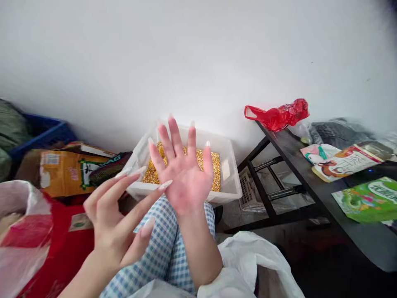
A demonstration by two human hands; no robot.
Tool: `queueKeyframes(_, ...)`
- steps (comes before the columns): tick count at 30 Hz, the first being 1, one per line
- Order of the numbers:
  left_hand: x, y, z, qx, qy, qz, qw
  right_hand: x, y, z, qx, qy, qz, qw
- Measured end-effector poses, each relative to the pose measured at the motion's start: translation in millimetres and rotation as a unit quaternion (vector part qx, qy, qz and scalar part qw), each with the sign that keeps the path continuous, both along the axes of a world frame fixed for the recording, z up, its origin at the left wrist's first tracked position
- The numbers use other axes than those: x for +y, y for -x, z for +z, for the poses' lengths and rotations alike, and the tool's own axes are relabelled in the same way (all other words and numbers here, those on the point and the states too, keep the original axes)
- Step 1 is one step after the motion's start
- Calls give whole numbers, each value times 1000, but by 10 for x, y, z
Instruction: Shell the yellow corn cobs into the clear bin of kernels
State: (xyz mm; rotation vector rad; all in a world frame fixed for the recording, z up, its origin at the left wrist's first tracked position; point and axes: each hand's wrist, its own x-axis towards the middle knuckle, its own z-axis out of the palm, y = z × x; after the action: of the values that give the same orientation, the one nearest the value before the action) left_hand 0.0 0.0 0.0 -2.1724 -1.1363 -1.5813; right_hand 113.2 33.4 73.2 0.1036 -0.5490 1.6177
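Nearest, at left, the person's left hand [114,223] holds nothing, its long-nailed fingers loosely spread and the index tip at the edge of the right palm; whether they touch cannot be told. The right hand [184,182] faces palm up to the wearer, fingers fanned wide and bare of any object. A careless press could let a long nail scratch that palm. Beneath lie knees in checked trousers [156,240], right by the near wall of a translucent plastic bin [234,178]; a jolt from a knee might tip or shove it and spill the loose corn kernels [216,171] that cover its floor, directly beyond the hands. At near left, a red bag [70,248] gapes open, something pale inside it too cropped to identify. To the right, a black worktop [310,182] carries a green packet [369,200] and, at its far end, a crumpled red plastic bag [276,118], which could slip off if nudged, since it overhangs the edge. At far left, a blue crate [46,136] holds a grey-green bundle [10,130].
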Motion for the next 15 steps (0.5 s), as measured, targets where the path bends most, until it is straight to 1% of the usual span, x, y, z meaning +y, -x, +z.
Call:
queueKeyframes(5, -46, 24, -19, 6, 55, 15, 998, 18, 6, -15, -11, 10, -32, 999)
queueKeyframes(8, -48, 20, -22, 3, 53, 19, 998, 23, 4, -26, -27, 3, -43, 999)
queueKeyframes(10, -37, 21, -26, 1, 47, 18, 999, 39, -12, -40, -30, -19, -46, 998)
queueKeyframes(12, -9, 27, -40, 0, 53, 19, 998, 86, -51, -73, -31, -53, -31, 998)
queueKeyframes(15, 86, 34, -106, -4, 77, 18, 997, 257, -159, -197, -47, -97, -5, 994)
